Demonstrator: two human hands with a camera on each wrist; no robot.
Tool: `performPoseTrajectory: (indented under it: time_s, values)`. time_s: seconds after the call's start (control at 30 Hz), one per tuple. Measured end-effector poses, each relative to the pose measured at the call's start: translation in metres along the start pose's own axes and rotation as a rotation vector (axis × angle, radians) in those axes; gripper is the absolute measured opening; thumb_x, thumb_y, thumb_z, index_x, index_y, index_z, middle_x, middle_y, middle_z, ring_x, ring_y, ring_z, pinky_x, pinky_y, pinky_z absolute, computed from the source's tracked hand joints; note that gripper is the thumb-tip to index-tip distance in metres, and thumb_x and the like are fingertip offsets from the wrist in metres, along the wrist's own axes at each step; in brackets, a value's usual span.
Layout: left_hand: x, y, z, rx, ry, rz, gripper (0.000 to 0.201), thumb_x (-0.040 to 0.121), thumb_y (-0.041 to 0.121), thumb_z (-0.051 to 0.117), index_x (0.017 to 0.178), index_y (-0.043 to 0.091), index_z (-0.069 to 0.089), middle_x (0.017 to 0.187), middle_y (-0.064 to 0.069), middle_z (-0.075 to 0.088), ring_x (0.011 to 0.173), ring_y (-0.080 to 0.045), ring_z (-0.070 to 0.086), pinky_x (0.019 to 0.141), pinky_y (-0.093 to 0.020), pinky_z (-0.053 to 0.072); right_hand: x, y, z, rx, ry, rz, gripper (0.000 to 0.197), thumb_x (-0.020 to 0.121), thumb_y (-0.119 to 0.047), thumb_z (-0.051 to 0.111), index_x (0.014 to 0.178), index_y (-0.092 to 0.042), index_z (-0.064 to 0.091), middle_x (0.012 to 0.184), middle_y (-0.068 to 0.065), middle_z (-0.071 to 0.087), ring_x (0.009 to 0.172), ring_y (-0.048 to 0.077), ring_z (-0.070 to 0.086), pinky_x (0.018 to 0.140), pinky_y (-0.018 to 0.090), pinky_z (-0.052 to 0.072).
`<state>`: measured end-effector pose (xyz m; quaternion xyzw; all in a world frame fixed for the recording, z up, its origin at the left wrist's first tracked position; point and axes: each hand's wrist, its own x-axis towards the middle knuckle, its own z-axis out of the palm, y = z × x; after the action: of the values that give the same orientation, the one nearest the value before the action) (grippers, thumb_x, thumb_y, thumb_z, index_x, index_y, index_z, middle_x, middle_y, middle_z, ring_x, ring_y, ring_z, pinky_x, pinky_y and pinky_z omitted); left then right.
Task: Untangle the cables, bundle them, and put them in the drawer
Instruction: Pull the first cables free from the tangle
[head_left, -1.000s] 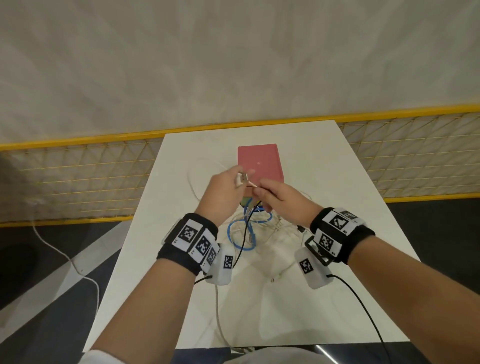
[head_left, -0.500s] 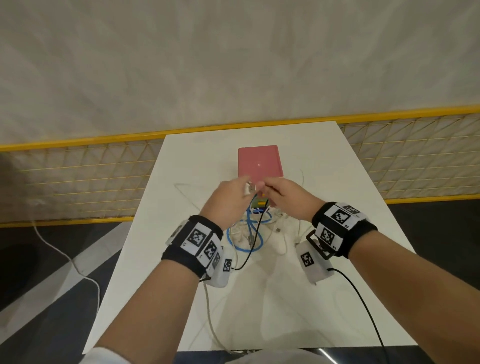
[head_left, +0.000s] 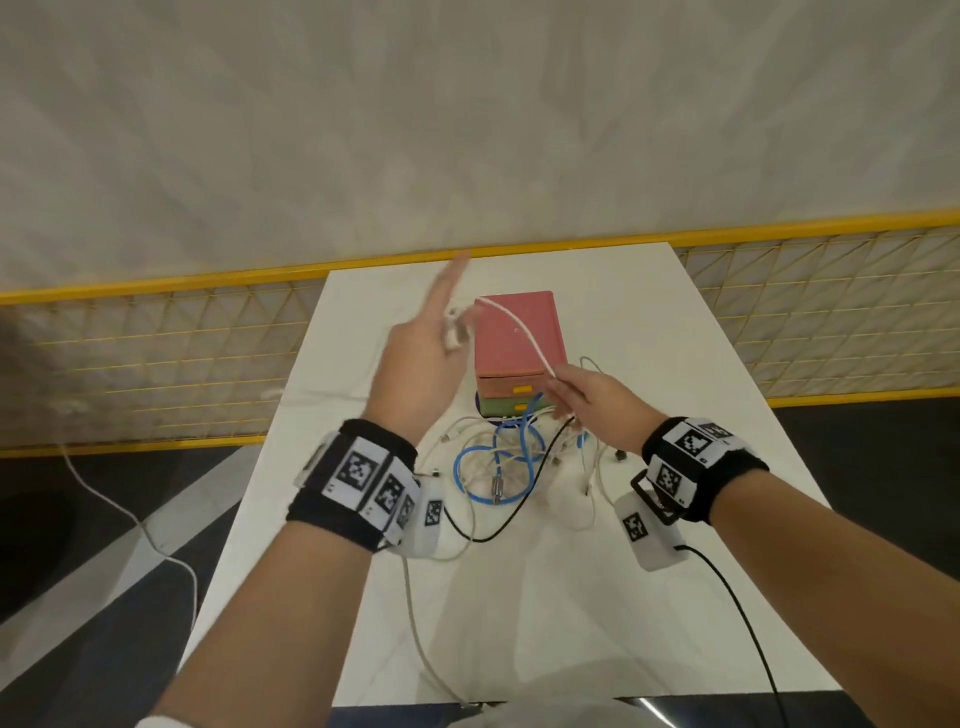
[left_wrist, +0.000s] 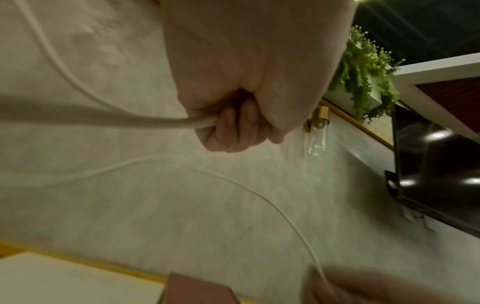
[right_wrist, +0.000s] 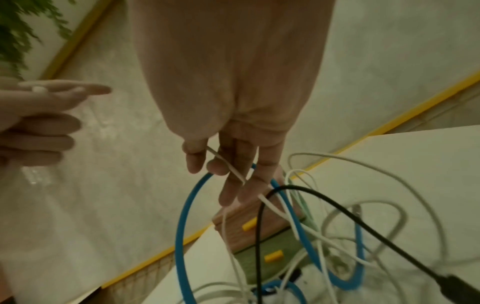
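My left hand (head_left: 449, 340) is raised above the table to the left of the drawer box, index finger pointing up. Its other fingers (left_wrist: 233, 127) curl round a white cable (head_left: 519, 332). The cable arcs over the pink top of the drawer box (head_left: 511, 353) down to my right hand (head_left: 563, 387), which pinches it between thumb and fingers (right_wrist: 221, 164). A tangle of blue cable (head_left: 498, 467), black cable (head_left: 540, 467) and more white cables lies on the table in front of the box. The box's drawers with yellow handles (head_left: 522, 388) are closed.
The white table (head_left: 649, 322) is narrow, with a yellow mesh railing (head_left: 156, 332) behind it and on both sides. Another white cord (head_left: 130, 519) trails on the dark floor at the left. One cable hangs over the near table edge (head_left: 431, 670).
My hands were together over the tangle; my left hand has since swung up and to the left, drawing the white cable out through my right hand's fingers.
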<state>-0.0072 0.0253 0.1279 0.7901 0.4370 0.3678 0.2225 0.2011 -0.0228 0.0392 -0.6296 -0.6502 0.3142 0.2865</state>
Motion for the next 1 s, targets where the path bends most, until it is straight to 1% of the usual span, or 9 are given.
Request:
performPoseTrajectory:
  time_s: [0.1,0.17,0.37,0.67,0.73,0.83,0.9,0.93,1.0]
  values:
    - [-0.012,0.005,0.024,0.055,-0.294,-0.009,0.06,0.098,0.017,0.055,0.148,0.04,0.033,0.086,0.013,0.062,0.066,-0.001,0.06,0.068,-0.015,0.046,0.004,-0.019,-0.003,-0.006,0.027,-0.092,0.024,0.102,-0.023,0.037,0.095,-0.011,0.057,0.083,-0.001,0.062,0.074,0.02,0.063,0.067,0.031,0.051]
    - [-0.012,0.0,0.033,0.151,-0.386,-0.02,0.034,0.098,0.019,0.055,0.131,0.025,0.053,0.096,-0.006,0.067,0.083,-0.023,0.065,0.072,-0.031,0.05,0.004,-0.028,-0.006,-0.008,0.058,-0.168,0.025,0.101,-0.022,0.039,0.091,-0.008,0.057,0.081,0.012,0.06,0.069,0.024,0.057,0.066,0.033,0.048]
    - [0.006,-0.001,0.008,-0.007,0.05,-0.036,0.015,0.1,0.024,0.054,0.086,0.02,0.052,0.076,-0.001,0.062,0.047,-0.009,0.038,0.049,-0.022,0.039,-0.001,-0.003,-0.01,-0.043,0.044,-0.084,0.021,0.101,-0.015,0.038,0.087,-0.009,0.052,0.074,-0.002,0.052,0.068,0.014,0.05,0.069,0.031,0.046]
    - [0.011,-0.004,-0.017,-0.164,0.173,-0.129,0.016,0.1,0.032,0.051,0.11,0.019,0.056,0.068,0.011,0.047,0.055,0.006,0.045,0.056,-0.018,0.035,-0.013,-0.013,-0.023,0.148,0.105,-0.069,0.029,0.102,-0.013,0.036,0.085,-0.027,0.055,0.076,0.011,0.064,0.068,0.014,0.063,0.072,0.038,0.058]
    - [0.003,0.003,-0.013,-0.185,0.115,-0.117,0.054,0.099,0.029,0.054,0.148,0.03,0.031,0.068,0.017,0.043,0.053,0.01,0.048,0.057,-0.008,0.039,-0.014,-0.029,-0.03,0.202,0.142,-0.117,0.024,0.102,-0.013,0.034,0.1,-0.021,0.057,0.074,0.016,0.064,0.064,0.02,0.064,0.061,0.033,0.057]
    - [-0.007,0.019,-0.002,-0.158,-0.027,-0.03,0.081,0.098,0.019,0.057,0.154,0.04,0.001,0.063,0.019,0.034,0.049,0.003,0.052,0.062,0.0,0.037,-0.013,-0.053,-0.039,0.185,0.14,-0.145,0.026,0.102,-0.013,0.033,0.113,-0.017,0.056,0.074,0.016,0.063,0.057,0.022,0.062,0.05,0.03,0.052]
    - [-0.009,0.027,0.006,-0.174,-0.1,-0.019,0.071,0.099,0.016,0.056,0.152,0.04,0.016,0.055,0.014,0.038,0.082,0.014,0.056,0.052,-0.004,0.034,-0.018,-0.065,-0.042,0.157,0.075,-0.159,0.024,0.102,-0.014,0.035,0.108,-0.016,0.058,0.072,0.01,0.063,0.057,0.023,0.065,0.049,0.033,0.053]
    - [-0.008,0.029,0.008,-0.181,-0.103,-0.035,0.058,0.099,0.017,0.056,0.147,0.037,0.032,0.051,0.012,0.042,0.046,0.0,0.027,0.048,-0.007,0.034,-0.022,-0.068,-0.042,0.155,0.026,-0.168,0.022,0.101,-0.015,0.037,0.102,-0.016,0.059,0.072,0.008,0.065,0.061,0.026,0.067,0.05,0.035,0.054]
    - [-0.007,0.027,0.01,-0.158,-0.071,-0.05,0.02,0.099,0.016,0.054,0.119,0.02,0.059,0.057,0.011,0.056,0.045,0.002,0.047,0.047,-0.008,0.033,-0.033,-0.069,-0.039,0.13,-0.114,-0.173,0.02,0.099,-0.017,0.046,0.087,-0.021,0.062,0.078,0.006,0.071,0.071,0.027,0.069,0.054,0.037,0.056]
